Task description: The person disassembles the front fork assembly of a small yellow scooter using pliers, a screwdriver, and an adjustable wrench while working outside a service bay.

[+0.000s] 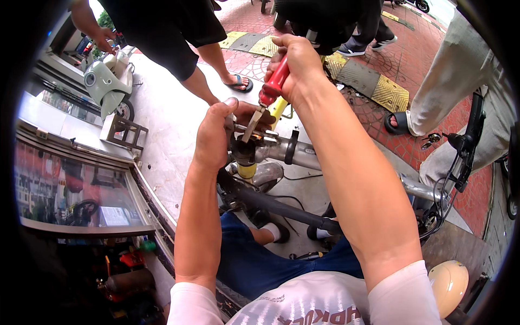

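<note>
My right hand is wrapped round the red handle of a flat-bladed screwdriver. Its broad, worn metal blade slants down into the dark round mouth of an upright tube, which has a yellow lower part. Beside that opening, my left hand is closed at a metal fitting, thumb uppermost; the fingers are partly hidden behind it. A silver tube with a black band joins the upright tube from the right. Below runs a black padded bar, across my lap.
At right, a handlebar with cables stands close to a person in light trousers. Another person in black shorts stands ahead. A glass-topped case and low stool are at left. A speed bump lies beyond.
</note>
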